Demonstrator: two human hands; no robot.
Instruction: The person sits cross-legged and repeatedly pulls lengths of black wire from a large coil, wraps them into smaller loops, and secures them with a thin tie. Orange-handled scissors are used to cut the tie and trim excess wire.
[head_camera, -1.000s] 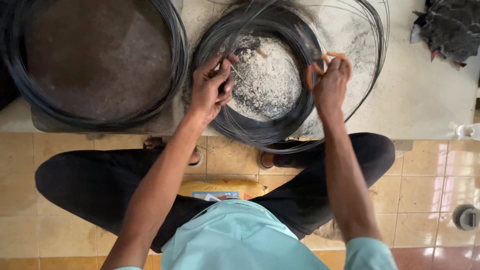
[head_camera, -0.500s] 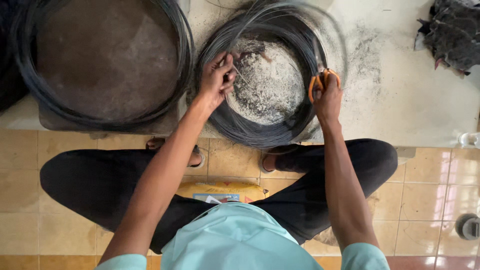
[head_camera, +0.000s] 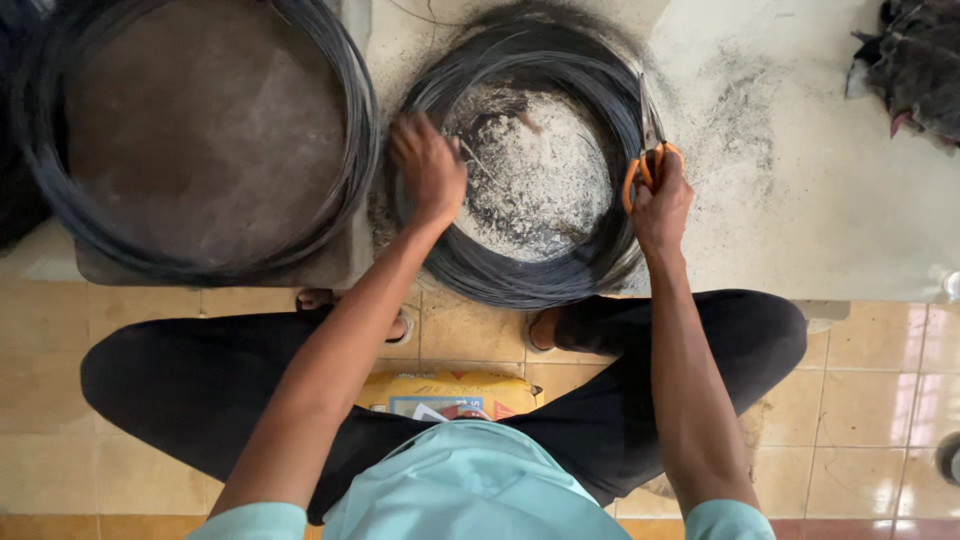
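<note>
While the right hand (head_camera: 658, 205) has its grip closed through orange-handled scissors (head_camera: 645, 150), the left hand (head_camera: 428, 165) presses curled fingers on 1 coil of thin black wire (head_camera: 520, 280); blade tips blurred.

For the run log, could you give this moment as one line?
left hand: on wire coil | right hand: gripping orange-handled scissors

Two wire coils lie side by side: one (head_camera: 200, 150) left, one (head_camera: 530, 160) right, between the hands.
</note>
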